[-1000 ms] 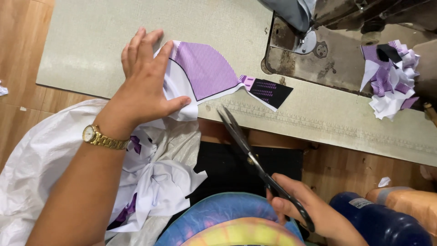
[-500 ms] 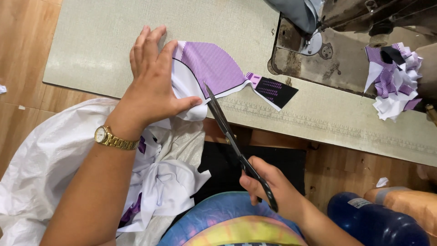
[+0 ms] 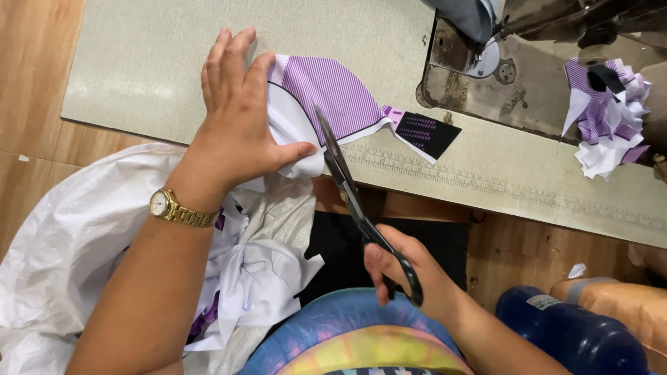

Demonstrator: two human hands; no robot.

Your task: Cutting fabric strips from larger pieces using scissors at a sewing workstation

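My left hand [image 3: 240, 132] lies flat, fingers spread, pressing a white and purple striped fabric piece [image 3: 333, 94] onto the grey table top [image 3: 139, 62]. A gold watch sits on that wrist. My right hand [image 3: 410, 271] grips the black handles of large scissors [image 3: 351, 191]. The blades point up and away from me, with their tips over the edge of the purple fabric just right of my left thumb. A small black patterned patch [image 3: 427, 132] hangs at the right end of the fabric.
A sewing machine [image 3: 514, 48] stands at the back right, with a heap of purple and white scraps [image 3: 604, 118] beside it. A white sack with fabric pieces [image 3: 90, 243] fills the lower left. A blue bottle [image 3: 570, 333] lies at lower right.
My right hand has carried the scissors up and to the left, from below the table edge until the blade tips reach the fabric. My left hand has stayed pressed on the piece.
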